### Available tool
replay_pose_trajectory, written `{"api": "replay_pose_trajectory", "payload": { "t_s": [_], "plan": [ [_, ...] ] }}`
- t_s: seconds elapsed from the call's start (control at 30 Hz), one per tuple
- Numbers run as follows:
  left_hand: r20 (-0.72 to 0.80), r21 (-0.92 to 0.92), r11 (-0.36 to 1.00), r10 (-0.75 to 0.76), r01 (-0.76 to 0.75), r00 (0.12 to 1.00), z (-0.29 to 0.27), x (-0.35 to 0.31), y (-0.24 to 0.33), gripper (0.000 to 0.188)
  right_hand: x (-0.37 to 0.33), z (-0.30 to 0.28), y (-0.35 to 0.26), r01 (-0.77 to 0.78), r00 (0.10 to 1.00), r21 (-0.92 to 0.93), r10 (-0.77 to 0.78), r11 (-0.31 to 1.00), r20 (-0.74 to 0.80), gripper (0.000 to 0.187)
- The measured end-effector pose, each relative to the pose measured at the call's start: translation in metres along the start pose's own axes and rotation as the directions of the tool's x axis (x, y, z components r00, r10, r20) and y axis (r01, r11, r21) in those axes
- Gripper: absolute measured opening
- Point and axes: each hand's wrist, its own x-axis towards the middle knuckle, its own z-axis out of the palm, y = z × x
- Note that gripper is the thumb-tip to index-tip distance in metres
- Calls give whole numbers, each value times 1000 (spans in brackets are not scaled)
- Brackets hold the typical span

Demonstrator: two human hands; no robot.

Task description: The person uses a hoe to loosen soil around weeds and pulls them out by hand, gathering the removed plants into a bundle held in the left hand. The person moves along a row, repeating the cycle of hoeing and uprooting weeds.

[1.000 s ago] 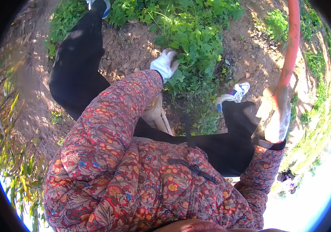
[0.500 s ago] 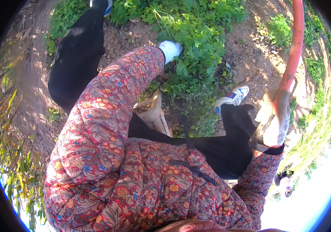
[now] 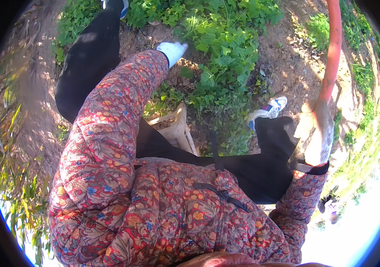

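Observation:
In a white glove, my left hand [image 3: 171,52] hangs over bare soil at the left edge of a low, leafy green plant patch [image 3: 225,58]. Its fingers look curled together, and the back of the glove hides whatever they may hold. My right hand [image 3: 314,131], in a soiled pale glove, is wrapped round a long orange-red pole [image 3: 332,58]. The pole rises from that hand past the upper right edge, where its end is out of sight. My floral quilted sleeves lead to both hands.
Between my black-trousered legs stands a pale wooden frame [image 3: 179,129], partly hidden. My white-and-blue shoe [image 3: 270,109] rests on soil beside the plants. Dry and green tall leaves [image 3: 10,169] line the left. Small figures [image 3: 330,209] appear far off at lower right.
My left hand has drawn left out of the leaves, over the soil. My right hand keeps its hold, and the pole has shifted slightly left at its upper part.

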Motion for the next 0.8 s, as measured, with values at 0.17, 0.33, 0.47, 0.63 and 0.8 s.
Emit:
{"api": "replay_pose_trajectory", "payload": {
  "t_s": [0.17, 0.33, 0.47, 0.63, 0.8],
  "plan": [
    [-101, -264, 963, -87, 57, 991, -32, -66, 57, 36, 6, 0, 0, -138, 990, -120, 139, 983, -1, 26],
    [-282, -390, 914, -234, 111, 931, 8, -65, 27, 35, 13, -15, 32, 311, 950, -780, -181, 543, 253, 15],
    [-340, -521, 839, -374, 158, 863, 15, -64, 22, 31, 8, -18, 50, 573, 754, -815, -335, -85, 565, 13],
    [-109, -878, 390, -730, 279, 675, 39, -60, 18, 31, 18, -24, 42, 100, 989, -809, 28, 580, 142, 24],
    [-680, -625, 780, -527, -27, 510, 26, -49, 29, 19, 32, -30, 59, 9, 998, -742, 38, 670, 47, 52]
  ]
}}
